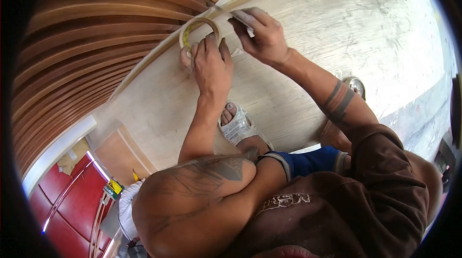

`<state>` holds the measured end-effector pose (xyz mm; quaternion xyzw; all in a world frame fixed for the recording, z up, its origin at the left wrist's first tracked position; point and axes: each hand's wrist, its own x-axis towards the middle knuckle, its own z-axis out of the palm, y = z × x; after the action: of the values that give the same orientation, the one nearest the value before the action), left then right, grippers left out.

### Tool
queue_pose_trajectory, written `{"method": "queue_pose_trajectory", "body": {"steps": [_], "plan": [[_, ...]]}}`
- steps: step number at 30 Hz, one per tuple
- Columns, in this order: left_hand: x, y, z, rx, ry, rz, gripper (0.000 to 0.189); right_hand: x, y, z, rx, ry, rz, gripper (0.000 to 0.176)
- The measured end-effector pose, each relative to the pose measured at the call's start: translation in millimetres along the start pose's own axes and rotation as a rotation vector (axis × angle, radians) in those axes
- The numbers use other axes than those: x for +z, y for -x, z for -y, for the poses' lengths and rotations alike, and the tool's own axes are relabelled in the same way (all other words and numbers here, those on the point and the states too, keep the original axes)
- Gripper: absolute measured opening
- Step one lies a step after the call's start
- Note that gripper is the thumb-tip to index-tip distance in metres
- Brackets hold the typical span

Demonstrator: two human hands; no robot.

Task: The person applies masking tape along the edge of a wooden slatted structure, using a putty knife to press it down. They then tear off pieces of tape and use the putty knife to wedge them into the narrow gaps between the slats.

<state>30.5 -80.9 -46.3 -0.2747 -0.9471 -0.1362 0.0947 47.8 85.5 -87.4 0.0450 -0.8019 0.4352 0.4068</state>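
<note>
My left hand (211,63) is closed on a roll of tape (185,33), with its fingers over the near side of the ring. Yellowish print shows on the inside of the roll. Just to the right, my right hand (263,37) is closed around a thin, flat, greyish strip-like piece (222,11). One end of it reaches up toward the wooden slats (144,10), above the roll. Fingers hide most of what the right hand grips, and I cannot tell its exact kind. Both hands are close to the pale edge strip (140,62) that runs along the slats.
Beneath my hands spreads a large pale wood surface (385,32), scuffed in places. My sandalled foot (236,123) rests on it. A round metallic item (355,85) lies near my right forearm. Red panels (72,195) and a yellow-green package (113,188) show at lower left.
</note>
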Motion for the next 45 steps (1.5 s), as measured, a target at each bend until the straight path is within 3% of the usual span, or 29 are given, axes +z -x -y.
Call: {"method": "queue_pose_trajectory", "body": {"steps": [5,12,23,25,35,39,40,41,45], "plan": [[8.6,-1.6,7.9,0.034,0.020,-0.016,0.017,-4.3,0.0,-5.8,-0.084,0.045,-0.032,0.048],[4.5,-14.3,16.7,0.034,0.103,0.002,0.015,15.9,19.4,16.8,0.089,0.080,0.002,0.063],[4.7,-18.2,21.2,0.063,0.083,0.070,0.017,22.6,23.0,26.8,0.167,0.162,-0.075,0.060],[1.3,-19.9,21.9,0.069,0.078,0.081,0.018,24.5,24.3,27.2,0.187,0.103,-0.075,0.070],[-6.7,-18.8,35.2,0.092,0.044,0.191,0.021,42.1,23.7,34.7,0.162,0.002,-0.031,0.071],[-7.3,-18.6,37.0,0.107,0.080,0.128,0.019,34.8,21.3,25.5,0.193,0.026,-0.060,0.058],[-6.1,-18.9,37.4,0.111,0.068,0.122,0.018,31.5,15.1,19.9,0.152,0.048,-0.112,0.047],[-5.0,-19.3,37.6,0.113,0.054,0.115,0.018,25.9,8.7,14.0,0.150,0.066,-0.117,0.023],[-6.1,-21.1,36.0,0.124,0.076,0.080,0.023,-2.7,-11.4,-10.1,0.206,0.005,-0.117,0.022]]}}
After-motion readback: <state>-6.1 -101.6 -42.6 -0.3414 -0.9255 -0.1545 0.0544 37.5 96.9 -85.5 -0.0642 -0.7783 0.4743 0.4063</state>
